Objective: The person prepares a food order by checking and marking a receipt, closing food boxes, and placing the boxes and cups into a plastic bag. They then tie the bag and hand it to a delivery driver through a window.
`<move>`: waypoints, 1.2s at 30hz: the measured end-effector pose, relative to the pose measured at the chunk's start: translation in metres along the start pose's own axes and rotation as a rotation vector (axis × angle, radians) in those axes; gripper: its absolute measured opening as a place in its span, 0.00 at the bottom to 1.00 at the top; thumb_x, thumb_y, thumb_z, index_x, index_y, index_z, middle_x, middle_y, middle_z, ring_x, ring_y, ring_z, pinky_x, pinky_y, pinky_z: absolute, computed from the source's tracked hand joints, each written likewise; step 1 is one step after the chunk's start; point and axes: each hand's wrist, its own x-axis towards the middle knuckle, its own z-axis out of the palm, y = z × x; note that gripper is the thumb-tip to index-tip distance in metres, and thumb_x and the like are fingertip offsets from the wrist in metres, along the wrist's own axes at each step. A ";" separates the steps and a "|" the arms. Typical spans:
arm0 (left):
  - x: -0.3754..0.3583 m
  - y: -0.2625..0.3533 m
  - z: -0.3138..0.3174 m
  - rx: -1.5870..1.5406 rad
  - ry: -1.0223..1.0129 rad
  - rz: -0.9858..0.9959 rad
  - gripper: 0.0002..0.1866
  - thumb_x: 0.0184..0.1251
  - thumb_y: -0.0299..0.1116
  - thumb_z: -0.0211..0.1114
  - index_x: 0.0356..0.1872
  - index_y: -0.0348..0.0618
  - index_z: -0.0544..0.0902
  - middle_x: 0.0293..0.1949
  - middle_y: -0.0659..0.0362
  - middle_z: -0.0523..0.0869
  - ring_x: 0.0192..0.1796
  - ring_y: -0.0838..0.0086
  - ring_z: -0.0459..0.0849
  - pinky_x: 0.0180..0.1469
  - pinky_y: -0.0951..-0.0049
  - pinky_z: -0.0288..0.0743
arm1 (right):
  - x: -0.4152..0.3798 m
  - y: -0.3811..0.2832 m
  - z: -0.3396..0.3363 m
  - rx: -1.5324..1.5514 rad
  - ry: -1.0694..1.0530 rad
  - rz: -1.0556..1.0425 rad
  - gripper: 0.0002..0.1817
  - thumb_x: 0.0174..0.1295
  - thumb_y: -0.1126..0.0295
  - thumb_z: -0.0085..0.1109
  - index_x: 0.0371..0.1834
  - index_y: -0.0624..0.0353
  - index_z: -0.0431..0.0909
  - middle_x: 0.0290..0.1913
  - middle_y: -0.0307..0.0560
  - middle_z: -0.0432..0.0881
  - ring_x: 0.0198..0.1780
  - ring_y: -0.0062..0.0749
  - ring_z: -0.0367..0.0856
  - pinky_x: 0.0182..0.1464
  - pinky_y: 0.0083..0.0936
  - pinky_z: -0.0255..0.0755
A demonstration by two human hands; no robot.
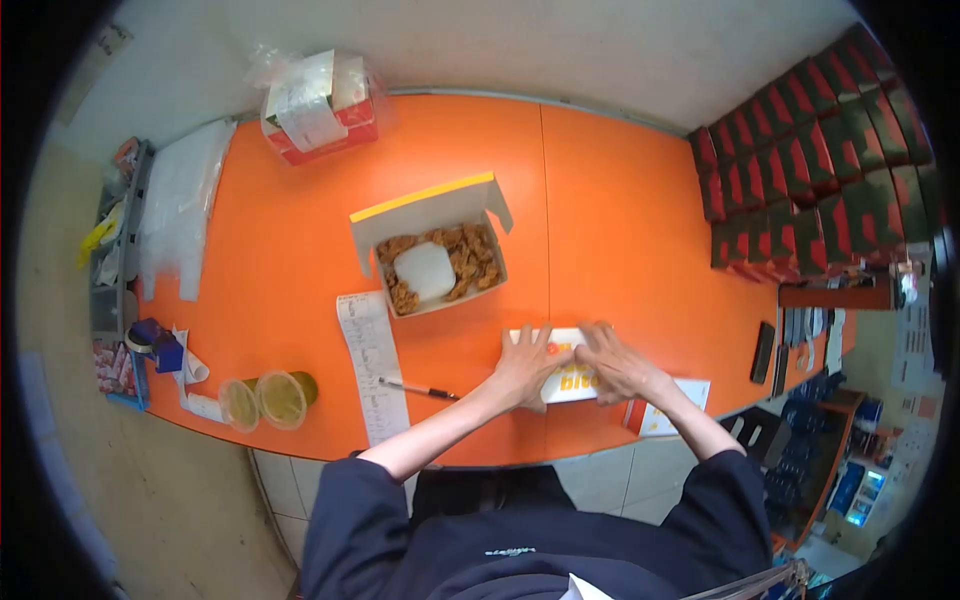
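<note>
A white box (570, 388) with yellow and orange lettering lies closed on the orange table near its front edge. My left hand (523, 370) grips its left end, fingers over the far edge and thumb on top. At the right end my right hand (616, 368) holds it the same way, the two thumbs close together. Farther back stands an open carton (450, 303) with its lid raised. Inside are brown fried chicken pieces (473, 262) around a white rounded item (425, 272). Partly under my right forearm lies another white printed box or card (676, 412).
A long paper receipt (362, 340) and a pen (418, 388) lie left of my arm. Two lidded green cups (283, 398) stand near the front left edge. Stacked red and green boxes (810, 170) fill the back right; a bagged box (320, 105) sits at the back left.
</note>
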 end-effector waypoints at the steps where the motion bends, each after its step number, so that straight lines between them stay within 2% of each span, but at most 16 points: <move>1: 0.004 0.002 0.000 -0.003 0.017 -0.007 0.46 0.22 0.47 0.82 0.55 0.66 0.71 0.63 0.47 0.62 0.64 0.50 0.62 0.54 0.37 0.60 | 0.001 0.005 0.001 0.110 -0.025 -0.046 0.41 0.26 0.70 0.80 0.50 0.48 0.69 0.68 0.58 0.54 0.69 0.63 0.52 0.62 0.50 0.66; 5: -0.005 -0.003 0.021 0.003 0.144 -0.003 0.43 0.26 0.47 0.82 0.54 0.70 0.72 0.67 0.49 0.59 0.67 0.52 0.58 0.58 0.43 0.57 | -0.003 0.013 0.018 0.053 0.162 -0.132 0.31 0.34 0.63 0.78 0.45 0.47 0.73 0.66 0.55 0.61 0.64 0.64 0.59 0.60 0.48 0.68; 6: -0.013 -0.006 0.011 -0.036 0.211 -0.007 0.42 0.29 0.46 0.81 0.55 0.69 0.72 0.69 0.49 0.56 0.68 0.52 0.56 0.61 0.44 0.55 | -0.003 0.003 0.004 -0.058 0.228 -0.036 0.24 0.44 0.59 0.73 0.45 0.50 0.76 0.63 0.56 0.67 0.63 0.60 0.64 0.58 0.44 0.69; 7: -0.022 -0.008 0.001 -0.083 0.277 -0.012 0.40 0.32 0.45 0.80 0.55 0.69 0.72 0.71 0.49 0.54 0.70 0.51 0.54 0.63 0.44 0.53 | 0.013 -0.005 -0.008 0.228 0.360 0.067 0.23 0.47 0.58 0.71 0.45 0.52 0.77 0.60 0.57 0.70 0.62 0.57 0.67 0.57 0.43 0.69; 9: -0.042 -0.019 -0.062 0.088 0.609 -0.230 0.35 0.40 0.42 0.77 0.56 0.65 0.73 0.72 0.50 0.51 0.71 0.48 0.52 0.66 0.43 0.47 | 0.064 -0.026 -0.041 0.810 0.591 0.276 0.22 0.51 0.55 0.68 0.46 0.55 0.78 0.56 0.58 0.75 0.59 0.52 0.72 0.56 0.41 0.70; 11: -0.044 -0.043 -0.125 0.235 0.960 -0.420 0.34 0.42 0.39 0.74 0.57 0.59 0.75 0.69 0.49 0.59 0.70 0.51 0.53 0.66 0.43 0.45 | 0.144 -0.036 -0.015 0.583 0.868 0.186 0.23 0.54 0.58 0.65 0.49 0.61 0.78 0.52 0.55 0.79 0.49 0.45 0.80 0.53 0.37 0.72; 13: -0.031 -0.101 -0.150 0.556 0.811 -0.455 0.30 0.42 0.38 0.73 0.52 0.49 0.78 0.66 0.47 0.65 0.69 0.53 0.61 0.65 0.49 0.54 | 0.162 -0.016 0.000 0.679 0.773 0.169 0.24 0.56 0.60 0.63 0.52 0.63 0.77 0.48 0.53 0.81 0.47 0.43 0.81 0.50 0.35 0.74; 16: 0.000 -0.112 -0.188 -0.112 0.235 -0.491 0.29 0.42 0.43 0.73 0.49 0.44 0.78 0.64 0.45 0.67 0.64 0.54 0.68 0.60 0.55 0.65 | 0.140 0.049 0.012 0.808 0.714 0.015 0.23 0.62 0.59 0.57 0.54 0.66 0.76 0.40 0.52 0.82 0.42 0.36 0.82 0.43 0.30 0.77; 19: 0.024 -0.085 -0.191 -0.456 -0.006 -0.251 0.30 0.44 0.47 0.72 0.48 0.42 0.78 0.62 0.46 0.70 0.61 0.52 0.72 0.55 0.58 0.73 | 0.097 0.085 0.007 1.596 0.374 0.143 0.21 0.63 0.63 0.56 0.55 0.64 0.76 0.36 0.47 0.81 0.35 0.28 0.81 0.38 0.25 0.79; 21: 0.060 -0.069 -0.147 -0.352 0.079 0.029 0.33 0.42 0.53 0.70 0.49 0.42 0.78 0.59 0.50 0.73 0.62 0.49 0.70 0.55 0.54 0.73 | 0.097 0.085 0.009 1.465 0.424 0.224 0.16 0.64 0.69 0.55 0.53 0.62 0.77 0.33 0.42 0.80 0.30 0.23 0.79 0.34 0.23 0.80; 23: 0.093 -0.057 -0.084 0.078 0.369 0.028 0.35 0.39 0.55 0.70 0.48 0.43 0.78 0.57 0.53 0.75 0.61 0.47 0.69 0.53 0.53 0.74 | 0.111 0.086 0.022 1.301 0.471 0.239 0.15 0.64 0.71 0.55 0.52 0.64 0.77 0.33 0.41 0.79 0.30 0.22 0.79 0.34 0.22 0.80; 25: 0.107 -0.054 -0.072 0.253 0.358 0.003 0.38 0.35 0.57 0.71 0.48 0.43 0.78 0.55 0.53 0.76 0.61 0.46 0.69 0.51 0.53 0.75 | 0.122 0.093 0.038 1.139 0.600 0.185 0.11 0.64 0.71 0.54 0.46 0.66 0.79 0.34 0.44 0.82 0.30 0.21 0.79 0.31 0.21 0.78; 28: 0.111 -0.066 -0.093 0.114 -0.030 0.020 0.43 0.27 0.59 0.73 0.49 0.42 0.78 0.52 0.52 0.79 0.57 0.49 0.73 0.46 0.57 0.77 | 0.117 0.066 0.030 1.219 0.612 0.330 0.10 0.64 0.72 0.55 0.41 0.68 0.79 0.33 0.44 0.83 0.32 0.19 0.79 0.32 0.20 0.74; 31: 0.128 -0.087 -0.123 -0.229 -0.448 0.047 0.40 0.30 0.57 0.71 0.49 0.47 0.77 0.48 0.54 0.79 0.50 0.52 0.74 0.48 0.55 0.74 | 0.115 0.053 0.024 0.998 0.654 0.364 0.13 0.63 0.68 0.56 0.42 0.69 0.81 0.24 0.47 0.82 0.29 0.30 0.83 0.32 0.27 0.77; 34: 0.136 -0.080 -0.120 -0.150 -0.487 0.001 0.42 0.28 0.56 0.72 0.50 0.46 0.75 0.52 0.54 0.76 0.54 0.53 0.71 0.54 0.53 0.69 | 0.112 0.051 0.022 0.795 0.621 0.325 0.14 0.65 0.68 0.53 0.46 0.67 0.79 0.31 0.53 0.83 0.33 0.38 0.83 0.38 0.31 0.77; 36: 0.112 -0.056 -0.101 0.079 -0.172 -0.085 0.42 0.29 0.51 0.75 0.52 0.46 0.72 0.57 0.51 0.71 0.61 0.52 0.66 0.61 0.52 0.62 | 0.088 0.021 -0.013 0.813 0.860 0.425 0.17 0.65 0.69 0.51 0.54 0.64 0.75 0.43 0.57 0.80 0.42 0.44 0.79 0.47 0.35 0.74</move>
